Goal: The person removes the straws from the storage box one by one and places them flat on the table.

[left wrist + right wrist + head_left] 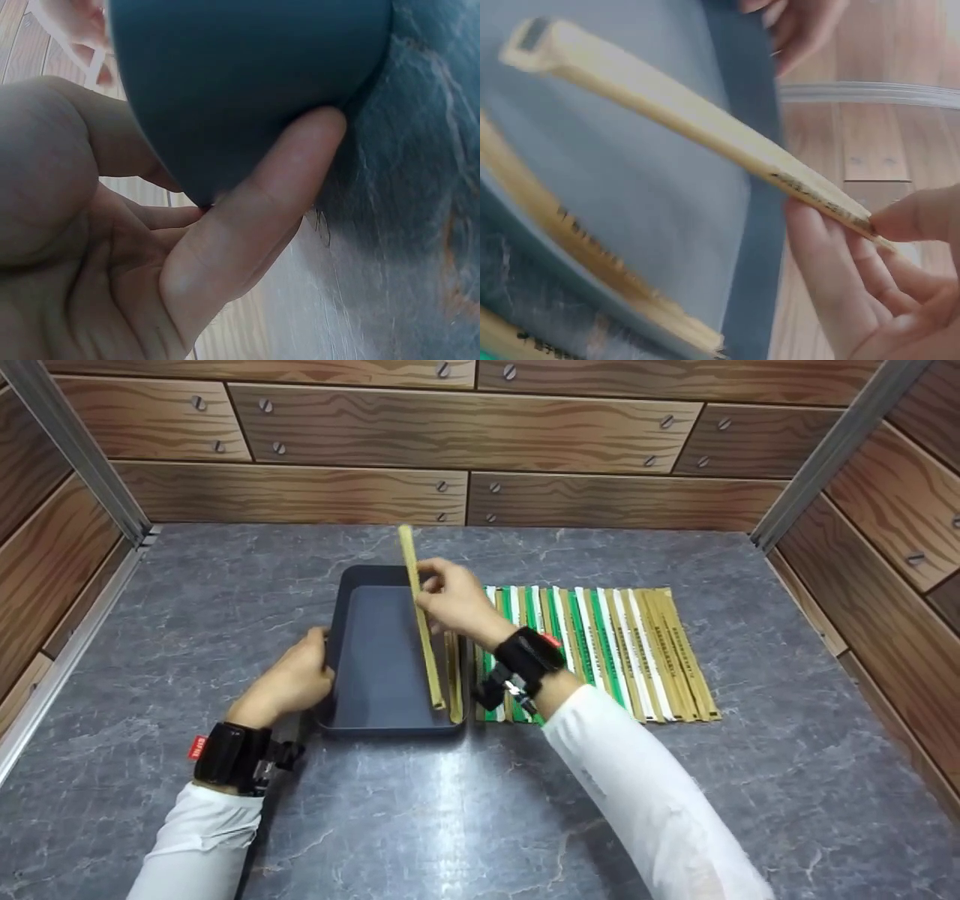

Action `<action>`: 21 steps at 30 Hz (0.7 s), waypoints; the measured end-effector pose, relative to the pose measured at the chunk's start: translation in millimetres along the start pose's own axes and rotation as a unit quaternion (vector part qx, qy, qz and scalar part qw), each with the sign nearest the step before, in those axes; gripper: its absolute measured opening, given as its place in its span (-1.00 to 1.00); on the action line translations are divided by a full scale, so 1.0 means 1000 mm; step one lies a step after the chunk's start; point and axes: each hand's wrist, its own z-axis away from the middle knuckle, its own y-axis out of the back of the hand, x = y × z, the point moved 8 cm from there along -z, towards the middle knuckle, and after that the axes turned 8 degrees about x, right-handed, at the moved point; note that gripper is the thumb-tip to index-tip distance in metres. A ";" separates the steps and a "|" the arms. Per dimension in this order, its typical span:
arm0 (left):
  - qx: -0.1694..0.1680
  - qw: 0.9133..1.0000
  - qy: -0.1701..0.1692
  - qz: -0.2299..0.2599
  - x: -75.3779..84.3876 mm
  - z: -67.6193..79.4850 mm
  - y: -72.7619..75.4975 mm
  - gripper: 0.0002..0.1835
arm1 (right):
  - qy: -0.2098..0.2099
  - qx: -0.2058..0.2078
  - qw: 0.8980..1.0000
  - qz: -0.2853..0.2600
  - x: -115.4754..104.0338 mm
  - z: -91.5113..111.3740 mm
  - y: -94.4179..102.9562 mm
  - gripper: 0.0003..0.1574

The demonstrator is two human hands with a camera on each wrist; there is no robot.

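Note:
My right hand point(459, 598) pinches a tan paper-wrapped pair of chopsticks point(424, 645) between thumb and fingers, near its far end. The packet is tilted over the dark grey rectangular tray point(390, 730), its printed side showing in the right wrist view. Another tan chopstick packet point(454, 690) lies lengthwise in the tray, along its right wall. At the tray's left side, my left hand point(292, 673) grips the edge. The left wrist view shows its thumb point(262, 195) pressed on the outer wall, with fingers on the other side.
To the right of the tray, several wrapped chopstick packets in green, white and tan point(637, 660) lie side by side in a row. All this rests on a grey marbled tabletop point(450, 825). Wood-patterned panels point(450, 431) and metal corner posts enclose the back and sides.

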 end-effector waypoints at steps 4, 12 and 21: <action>-0.003 1.000 0.005 0.006 0.001 0.000 -0.001 -0.22 | -0.015 0.027 0.992 -0.119 -0.001 0.010 0.030 -0.38; -0.003 1.000 0.015 0.013 0.000 0.001 0.001 -0.22 | -0.045 0.076 0.974 -0.208 0.037 0.024 0.128 -0.52; 0.005 1.000 0.000 0.004 0.000 0.000 0.000 -0.26 | -0.115 0.126 0.971 -0.169 0.108 0.045 0.243 -0.41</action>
